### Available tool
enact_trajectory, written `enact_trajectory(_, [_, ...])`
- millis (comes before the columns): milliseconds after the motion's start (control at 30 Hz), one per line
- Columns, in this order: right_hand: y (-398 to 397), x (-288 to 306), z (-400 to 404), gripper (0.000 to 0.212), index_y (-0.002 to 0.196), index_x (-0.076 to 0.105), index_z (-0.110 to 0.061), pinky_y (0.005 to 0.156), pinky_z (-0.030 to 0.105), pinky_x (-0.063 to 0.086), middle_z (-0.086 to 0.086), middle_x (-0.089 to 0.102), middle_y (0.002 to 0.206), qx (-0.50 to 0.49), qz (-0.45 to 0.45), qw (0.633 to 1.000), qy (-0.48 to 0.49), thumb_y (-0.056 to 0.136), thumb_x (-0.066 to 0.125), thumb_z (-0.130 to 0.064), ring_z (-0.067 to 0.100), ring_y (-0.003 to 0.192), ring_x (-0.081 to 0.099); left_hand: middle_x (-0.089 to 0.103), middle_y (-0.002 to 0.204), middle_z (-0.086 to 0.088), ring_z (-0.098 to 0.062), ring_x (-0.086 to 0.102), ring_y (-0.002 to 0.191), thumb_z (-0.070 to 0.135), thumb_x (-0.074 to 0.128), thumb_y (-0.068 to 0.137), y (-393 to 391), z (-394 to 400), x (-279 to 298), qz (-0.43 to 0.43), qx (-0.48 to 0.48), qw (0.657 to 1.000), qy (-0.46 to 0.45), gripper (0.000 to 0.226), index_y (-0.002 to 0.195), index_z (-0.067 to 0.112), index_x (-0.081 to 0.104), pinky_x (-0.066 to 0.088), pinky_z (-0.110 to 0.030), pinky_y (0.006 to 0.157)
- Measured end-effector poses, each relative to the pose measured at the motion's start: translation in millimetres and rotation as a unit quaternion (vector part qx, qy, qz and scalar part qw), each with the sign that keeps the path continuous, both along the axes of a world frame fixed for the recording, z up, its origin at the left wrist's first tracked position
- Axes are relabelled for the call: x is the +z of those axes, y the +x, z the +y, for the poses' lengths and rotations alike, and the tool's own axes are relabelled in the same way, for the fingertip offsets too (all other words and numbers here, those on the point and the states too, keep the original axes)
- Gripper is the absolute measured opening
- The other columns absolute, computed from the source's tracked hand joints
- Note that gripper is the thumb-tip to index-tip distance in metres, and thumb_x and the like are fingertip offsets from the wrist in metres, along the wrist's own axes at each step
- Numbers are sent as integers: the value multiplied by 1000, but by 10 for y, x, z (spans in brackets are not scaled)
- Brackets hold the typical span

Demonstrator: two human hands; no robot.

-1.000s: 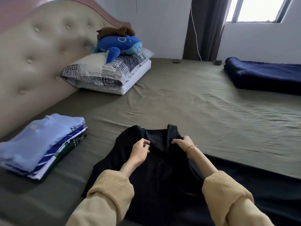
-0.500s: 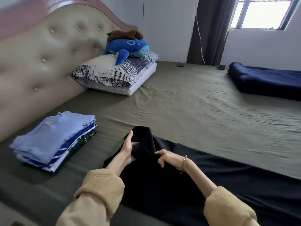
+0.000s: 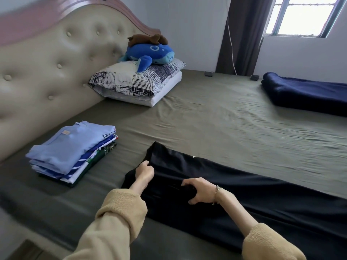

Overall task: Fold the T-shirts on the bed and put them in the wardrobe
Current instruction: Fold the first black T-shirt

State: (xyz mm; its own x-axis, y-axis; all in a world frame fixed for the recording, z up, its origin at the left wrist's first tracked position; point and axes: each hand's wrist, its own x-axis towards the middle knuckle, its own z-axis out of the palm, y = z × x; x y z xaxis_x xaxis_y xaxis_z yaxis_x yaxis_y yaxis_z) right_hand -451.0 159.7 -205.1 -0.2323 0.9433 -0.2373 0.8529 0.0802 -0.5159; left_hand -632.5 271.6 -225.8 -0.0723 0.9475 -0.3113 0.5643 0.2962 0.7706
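Gripping the black T-shirt (image 3: 234,194) at its left end, the person's left hand (image 3: 144,170) pinches a fold of cloth between curled fingers, while the right hand (image 3: 199,190) clutches a bunch of the same fabric nearer the middle. The garment lies stretched across the near part of the bed (image 3: 216,124), running off to the right, folded lengthwise but not yet into a compact square.

Judging from this, the dark, slack fabric could slide or bunch unevenly when it is doubled over, because both grips sit at 1 end and the long right portion lies unsupported; a crooked fold would follow. A pull toward the left could also drag the shirt against the stack of folded T-shirts (image 3: 73,151) nearby and knock it askew.

On the light blue shirt topping that stack, white lettering reads "NEWT", the rest hidden at the fold; a small tan label near its collar is too small to read. A tiny white mark on the black shirt is unreadable. No wardrobe is visible.
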Motion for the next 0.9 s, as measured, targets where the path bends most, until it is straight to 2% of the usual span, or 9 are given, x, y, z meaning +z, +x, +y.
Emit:
enact_trajectory(100, [-17, -57, -20, 41, 120, 61, -11, 84, 15, 36, 6, 64, 118, 1, -7, 1000, -14, 81, 71, -18, 20, 111, 57, 57, 120, -12, -31, 55, 107, 10, 46, 93, 21, -17, 3, 36, -29, 999, 25, 31, 124, 7, 48, 42, -31, 81])
enact_trajectory(233, [-11, -29, -8, 32, 114, 62, -15, 87, 19, 42, 1, 65, 112, -13, 60, 997, -50, 83, 68, -19, 14, 103, 59, 48, 84, -6, -24, 48, 74, -8, 36, 82, 5, -34, -10, 55, -72, 991, 101, 27, 96, 16, 38, 35, -32, 65])
enact_trajectory(333, [-3, 30, 4, 14, 94, 64, -18, 81, 22, 48, -7, 65, 93, -12, 119, 989, -82, 83, 66, -9, 3, 86, 60, 59, 90, -4, -27, 57, 89, -9, 36, 82, -72, -41, -53, 101, -111, 981, 127, 39, 73, 19, 61, 41, -28, 73])
enact_trajectory(400, [-33, 65, -2, 20, 85, 60, -23, 73, 15, 43, -13, 62, 83, -10, 137, 985, -102, 82, 66, -5, -6, 74, 57, 61, 107, -5, -26, 57, 105, -7, 37, 87, -94, -55, -52, 128, -130, 972, 146, 41, 79, 16, 71, 42, -28, 82])
enact_trajectory(500, [-49, -11, 3, 31, 108, 62, -16, 83, 14, 37, -5, 63, 105, -12, 81, 994, -74, 80, 72, -12, 3, 94, 54, 44, 127, -1, -20, 44, 120, 3, 45, 90, -125, -109, -16, 195, -180, 946, 185, 28, 101, 18, 66, 41, -29, 85])
enact_trajectory(600, [-97, -42, -10, 32, 110, 65, -14, 77, 14, 36, -6, 60, 97, -25, 52, 998, -31, 79, 74, -21, 9, 93, 54, 43, 120, 2, -15, 39, 115, 18, 56, 88, -188, -185, 43, 263, -238, 897, 266, 20, 104, 26, 64, 40, -30, 90])
enact_trajectory(733, [-151, -33, 1, 34, 117, 64, -13, 84, 18, 41, 2, 65, 105, -84, 83, 993, -21, 85, 68, -23, 11, 96, 56, 67, 97, 0, -4, 54, 79, 22, 60, 89, -205, -326, 90, 130, -349, 917, 141, 13, 94, 22, 72, 42, -20, 76])
enact_trajectory(800, [-162, -24, 5, 31, 119, 62, -8, 89, 19, 44, 3, 65, 107, -121, 159, 979, -29, 89, 63, -17, 9, 94, 57, 69, 104, 2, -5, 60, 92, 35, 57, 92, -194, -386, 95, 50, -357, 931, 52, 23, 103, 21, 71, 41, -17, 83])
enact_trajectory(900, [-161, 0, 6, 19, 110, 64, -5, 72, 13, 49, 1, 67, 91, -178, 305, 934, -56, 94, 53, -8, 2, 74, 64, 69, 112, 5, -8, 63, 106, 60, 62, 79, -214, -424, 114, -63, -345, 935, -60, 51, 112, 22, 70, 44, -24, 98])
